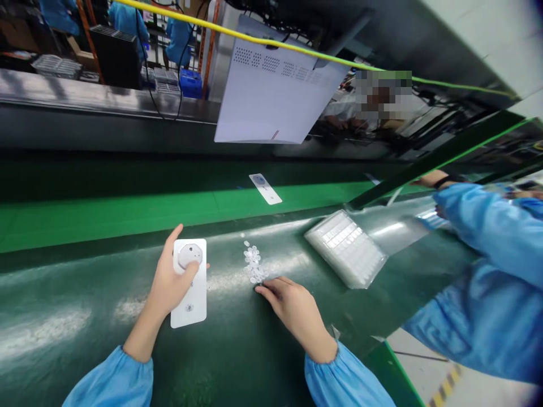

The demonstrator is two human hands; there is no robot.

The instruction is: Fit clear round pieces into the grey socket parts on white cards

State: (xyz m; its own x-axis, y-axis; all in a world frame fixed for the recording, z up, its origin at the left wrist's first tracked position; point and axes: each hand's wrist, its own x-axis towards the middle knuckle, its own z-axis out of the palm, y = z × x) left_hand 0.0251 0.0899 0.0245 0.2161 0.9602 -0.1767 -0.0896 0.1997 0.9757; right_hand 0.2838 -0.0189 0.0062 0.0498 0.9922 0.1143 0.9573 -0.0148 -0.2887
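My left hand (172, 282) is closed around a white phone back cover (189, 291), its thumb lying over the large round camera area near the top. The cover is held upright, face toward me, above the green work surface. To its right lies a loose pile of small clear round pieces (253, 263), with a couple apart at the far end. At the near edge of this pile is my right hand (291, 308), thumb and fingertips pinched together. Whatever sits between those fingertips, if anything, is too small to make out.
Another white cover (265, 189) lies on the bright green belt (127, 217). A stack of clear plastic trays (345, 249) stands right of the pile. A co-worker's blue sleeve (483, 217) reaches in at right. The back of a white monitor (275, 90) hangs beyond the belt.
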